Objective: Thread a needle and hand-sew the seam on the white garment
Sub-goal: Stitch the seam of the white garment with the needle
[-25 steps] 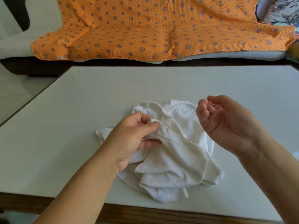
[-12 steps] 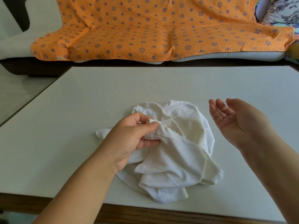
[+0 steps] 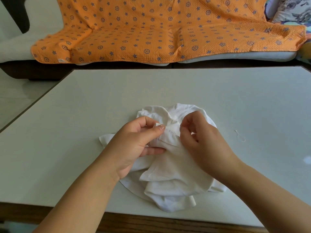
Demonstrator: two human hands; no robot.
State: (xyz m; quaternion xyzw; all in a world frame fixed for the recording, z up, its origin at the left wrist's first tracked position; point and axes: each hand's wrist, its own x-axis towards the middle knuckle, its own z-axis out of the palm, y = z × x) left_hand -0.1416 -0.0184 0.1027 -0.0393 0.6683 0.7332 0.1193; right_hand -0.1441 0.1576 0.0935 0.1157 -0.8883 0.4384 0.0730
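Observation:
A crumpled white garment (image 3: 173, 175) lies on the table near its front edge. My left hand (image 3: 134, 145) pinches a raised fold of the garment between thumb and forefinger, with the other fingers under the cloth. My right hand (image 3: 200, 140) sits over the garment just right of that fold and pinches a thin needle (image 3: 182, 119), whose tip pokes up above the fingertips. The thread is too fine to make out.
The pale table top (image 3: 84, 132) has a wooden front edge. A short scrap of white thread (image 3: 239, 136) lies on the table to the right. Behind the table stands a sofa under an orange patterned cover (image 3: 151, 31).
My right hand has come back left and down from its raised, drawn-out position to the garment beside the fold. My left hand has kept its pinch on the fold.

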